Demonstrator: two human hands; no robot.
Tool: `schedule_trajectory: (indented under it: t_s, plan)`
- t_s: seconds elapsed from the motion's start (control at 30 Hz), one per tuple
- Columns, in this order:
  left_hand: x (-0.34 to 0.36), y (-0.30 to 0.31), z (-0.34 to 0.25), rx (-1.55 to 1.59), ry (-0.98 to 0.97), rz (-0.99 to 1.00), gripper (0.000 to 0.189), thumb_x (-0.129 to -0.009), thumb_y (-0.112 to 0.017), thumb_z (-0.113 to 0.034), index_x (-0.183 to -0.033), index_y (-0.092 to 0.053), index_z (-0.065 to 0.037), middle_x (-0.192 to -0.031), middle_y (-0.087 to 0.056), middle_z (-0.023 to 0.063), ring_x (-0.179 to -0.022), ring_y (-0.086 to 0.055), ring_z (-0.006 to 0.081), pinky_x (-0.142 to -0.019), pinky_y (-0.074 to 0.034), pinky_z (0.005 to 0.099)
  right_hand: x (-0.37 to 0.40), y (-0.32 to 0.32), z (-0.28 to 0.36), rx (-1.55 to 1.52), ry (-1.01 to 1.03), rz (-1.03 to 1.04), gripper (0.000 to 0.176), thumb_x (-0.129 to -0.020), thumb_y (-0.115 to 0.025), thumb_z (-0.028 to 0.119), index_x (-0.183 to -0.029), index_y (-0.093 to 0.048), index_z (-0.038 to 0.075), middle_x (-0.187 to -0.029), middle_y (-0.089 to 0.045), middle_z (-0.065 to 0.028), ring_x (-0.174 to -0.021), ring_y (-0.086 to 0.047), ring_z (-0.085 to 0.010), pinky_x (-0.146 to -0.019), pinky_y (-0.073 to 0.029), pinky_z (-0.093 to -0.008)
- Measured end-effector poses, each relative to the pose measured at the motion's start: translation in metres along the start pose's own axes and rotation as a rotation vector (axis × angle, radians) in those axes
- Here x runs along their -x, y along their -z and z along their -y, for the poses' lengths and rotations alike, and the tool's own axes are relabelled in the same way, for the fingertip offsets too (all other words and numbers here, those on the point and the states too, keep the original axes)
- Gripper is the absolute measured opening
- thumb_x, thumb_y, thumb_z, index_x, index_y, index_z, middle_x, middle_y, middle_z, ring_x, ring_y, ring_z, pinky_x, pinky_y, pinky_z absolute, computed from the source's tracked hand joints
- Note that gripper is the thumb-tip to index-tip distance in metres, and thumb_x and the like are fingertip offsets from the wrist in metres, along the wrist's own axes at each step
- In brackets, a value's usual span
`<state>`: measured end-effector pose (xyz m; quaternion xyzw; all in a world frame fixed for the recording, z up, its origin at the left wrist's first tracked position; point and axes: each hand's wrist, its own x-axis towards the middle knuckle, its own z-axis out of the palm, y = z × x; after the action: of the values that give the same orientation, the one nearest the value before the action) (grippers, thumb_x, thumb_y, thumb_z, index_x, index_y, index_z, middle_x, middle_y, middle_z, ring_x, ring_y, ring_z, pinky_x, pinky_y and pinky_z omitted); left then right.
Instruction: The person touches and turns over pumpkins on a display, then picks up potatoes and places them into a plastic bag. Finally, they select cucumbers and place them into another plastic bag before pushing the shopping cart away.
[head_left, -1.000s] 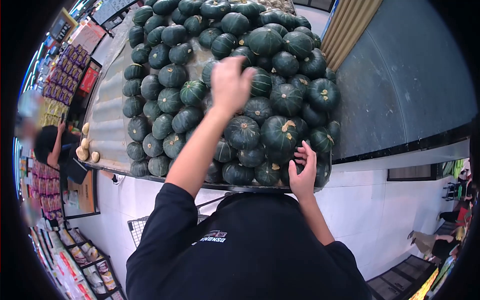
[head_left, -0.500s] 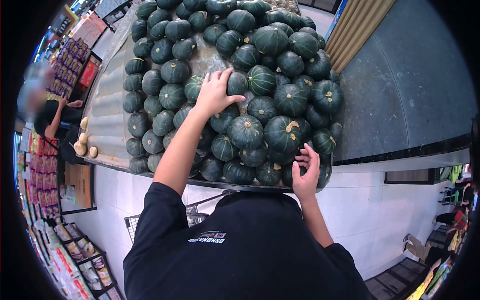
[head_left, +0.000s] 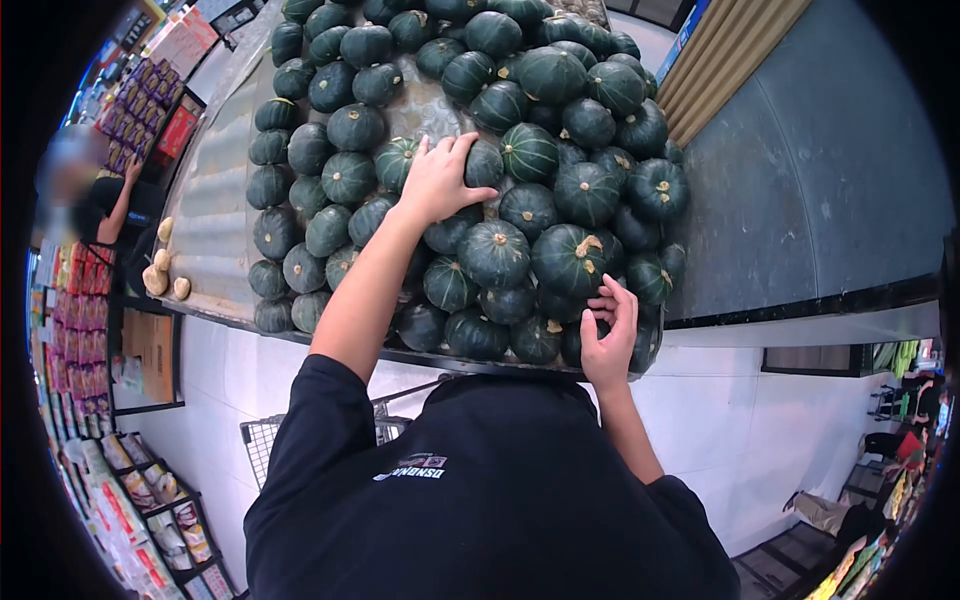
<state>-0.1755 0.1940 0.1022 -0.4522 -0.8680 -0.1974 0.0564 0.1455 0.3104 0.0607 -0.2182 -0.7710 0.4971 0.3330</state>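
Dozens of dark green squashes (head_left: 495, 254), some with pale stripes and dry tan stems, are heaped across the upper middle of the frame on a display stand (head_left: 215, 235). The left hand (head_left: 440, 180), just above the centre, has its fingers spread and its thumb held apart; index finger and thumb reach around the near side of a small squash (head_left: 483, 163), though how firmly they press cannot be told. Right of that squash lies a lighter-striped one (head_left: 529, 152). The right hand (head_left: 612, 328) is at the lower right edge of the heap, fingers loosely bent and thumb apart, beside a large squash with a tan scar (head_left: 570, 260); whether it touches any squash cannot be told. White capitals on the black shirt (head_left: 490, 510), at the lower middle, seem to read "DSNBNA", with the rest too small to make out. Left of the heap, a few pale tan vegetables (head_left: 157, 278) lie at the stand's edge. Purple packets (head_left: 135, 100) fill a rack at the upper left, near a red sign (head_left: 178, 132), but their print is illegible. Another person (head_left: 100, 210) in dark clothing stands at the left. A wire cart (head_left: 262, 445) shows beneath the stand, left of the shirt.
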Motion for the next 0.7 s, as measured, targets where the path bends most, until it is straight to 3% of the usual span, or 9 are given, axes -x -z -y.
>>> schedule_trajectory:
  t_s: [0.03,0.23,0.33,0.4,0.47,0.53,0.7]
  plan:
    - [-0.002,-0.001,0.003,0.028,0.002,0.017,0.089,-0.072,-0.086,-0.043,-0.144,-0.045,-0.009,-0.132,-0.055,0.0194,-0.127,-0.052,0.0378,-0.120,-0.026,0.0575,-0.001,-0.001,0.001,-0.003,0.005,0.005,0.054,-0.085,-0.061,-0.004,-0.138,-0.052,0.002,-0.122,-0.052,-0.0139,-0.096,-0.060,-0.0193,-0.086,-0.051,-0.0315]
    - [0.009,-0.019,0.002,-0.055,-0.050,-0.209,0.090,-0.073,-0.084,-0.045,-0.144,-0.044,-0.008,-0.137,-0.053,0.0198,-0.128,-0.051,0.0386,-0.120,-0.026,0.0570,-0.009,-0.003,0.007,0.041,-0.001,0.005,0.058,-0.084,-0.064,0.000,-0.140,-0.050,0.002,-0.123,-0.049,-0.0138,-0.104,-0.056,-0.0214,-0.087,-0.050,-0.0334]
    - [0.022,-0.009,-0.010,-0.106,-0.048,-0.297,0.089,-0.074,-0.083,-0.047,-0.143,-0.045,-0.006,-0.138,-0.052,0.0202,-0.128,-0.050,0.0404,-0.117,-0.030,0.0548,-0.012,-0.005,0.011,0.192,0.036,0.030,0.067,-0.083,-0.071,0.009,-0.144,-0.046,0.002,-0.127,-0.045,-0.0158,-0.113,-0.051,-0.0271,-0.094,-0.048,-0.0380]
    - [0.047,0.010,-0.027,0.159,-0.148,-0.280,0.087,-0.074,-0.082,-0.048,-0.142,-0.048,-0.005,-0.139,-0.051,0.0209,-0.129,-0.050,0.0396,-0.113,-0.036,0.0519,-0.017,-0.010,0.009,0.315,0.114,0.027,0.078,-0.080,-0.077,0.018,-0.148,-0.041,0.003,-0.132,-0.041,-0.0183,-0.118,-0.048,-0.0330,-0.101,-0.044,-0.0423]
    - [0.079,0.021,-0.051,0.251,-0.223,-0.041,0.085,-0.074,-0.083,-0.047,-0.139,-0.051,-0.005,-0.140,-0.049,0.0210,-0.129,-0.049,0.0382,-0.108,-0.040,0.0493,-0.022,-0.014,0.008,0.369,0.147,0.034,0.087,-0.078,-0.082,0.023,-0.151,-0.039,0.004,-0.133,-0.039,-0.0200,-0.119,-0.048,-0.0364,-0.105,-0.041,-0.0449]
    - [0.100,0.019,-0.067,0.222,-0.253,0.030,0.079,-0.073,-0.083,-0.047,-0.135,-0.056,-0.007,-0.137,-0.050,0.0216,-0.125,-0.050,0.0402,-0.107,-0.041,0.0486,-0.027,-0.018,0.010,0.428,0.115,0.053,0.094,-0.076,-0.084,0.027,-0.152,-0.035,0.005,-0.133,-0.039,-0.0202,-0.120,-0.047,-0.0380,-0.105,-0.042,-0.0468]
    - [0.103,0.013,-0.069,0.193,-0.107,0.103,0.089,-0.066,-0.090,-0.036,-0.141,-0.050,-0.011,-0.141,-0.047,0.0214,-0.130,-0.049,0.0409,-0.108,-0.042,0.0475,-0.036,-0.023,0.021,0.466,0.039,0.092,0.101,-0.072,-0.088,0.030,-0.154,-0.032,0.007,-0.136,-0.039,-0.0196,-0.124,-0.049,-0.0393,-0.104,-0.045,-0.0477]
